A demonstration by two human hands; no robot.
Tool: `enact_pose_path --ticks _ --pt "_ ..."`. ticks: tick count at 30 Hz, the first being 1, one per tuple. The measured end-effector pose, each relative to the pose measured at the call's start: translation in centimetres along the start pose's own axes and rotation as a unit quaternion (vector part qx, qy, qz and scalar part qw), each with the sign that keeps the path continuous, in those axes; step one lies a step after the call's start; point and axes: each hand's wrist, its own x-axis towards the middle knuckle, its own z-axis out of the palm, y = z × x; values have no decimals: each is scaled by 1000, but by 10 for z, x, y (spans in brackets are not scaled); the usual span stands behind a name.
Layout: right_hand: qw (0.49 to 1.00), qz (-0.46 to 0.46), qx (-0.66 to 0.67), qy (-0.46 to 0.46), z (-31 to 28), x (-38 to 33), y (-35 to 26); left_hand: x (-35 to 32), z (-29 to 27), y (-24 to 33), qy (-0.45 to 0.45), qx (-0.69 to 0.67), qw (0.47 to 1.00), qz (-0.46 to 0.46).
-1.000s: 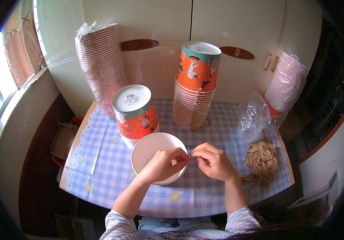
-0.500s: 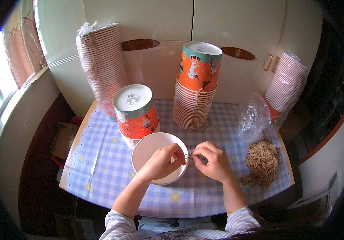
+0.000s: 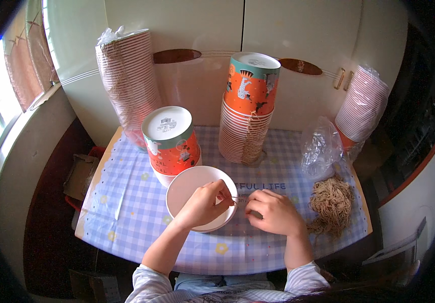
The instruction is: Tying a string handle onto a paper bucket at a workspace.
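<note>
My left hand (image 3: 205, 204) is closed in a pinch over the right side of a white paper bucket (image 3: 181, 189), whose open mouth faces up. From its fingertips pokes a short dark bit of twine (image 3: 234, 200) near the bucket's rim. Just right of that rim, my right hand (image 3: 275, 213) hovers with bent fingers, thumb apart from them, and nothing visible between. A loose tan heap of twine (image 3: 331, 204) lies to the right of this hand. Behind the bucket stands a short upside-down stack of orange printed paper buckets (image 3: 174, 151).
A taller bucket stack (image 3: 248, 121) tied with twine stands at the back middle. Plastic-wrapped stacks rise at the back left (image 3: 131, 81) and back right (image 3: 363, 106). A crumpled clear bag (image 3: 321, 151) sits by the twine heap. Checked cloth (image 3: 126, 222) covers the table; cabinet doors (image 3: 192, 25) close off the back.
My right hand has moved slightly right and down, away from the left fingertips, and its pinch has loosened. My left hand has stayed at the rim.
</note>
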Motion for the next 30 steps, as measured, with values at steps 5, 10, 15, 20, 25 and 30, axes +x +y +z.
enact_pose_path --ticks 5,10,15,20,25,30 --pt "998 -43 17 -35 -1 1 -13 0 -2 9 -5 -4 1000 -29" --pt "998 -50 -11 -38 5 3 -18 0 -1 7 -8 -8 999 -34" --pt "998 -40 48 31 14 4 -6 -1 -1 4 5 31 999 -13" --pt "983 17 138 120 19 13 -4 -1 1 5 11 37 999 -6" --pt "988 -12 57 140 27 17 -4 -1 0 6 11 44 999 -18" --pt "988 -9 32 151 32 17 -5 -1 -1 5 14 16 999 -29"
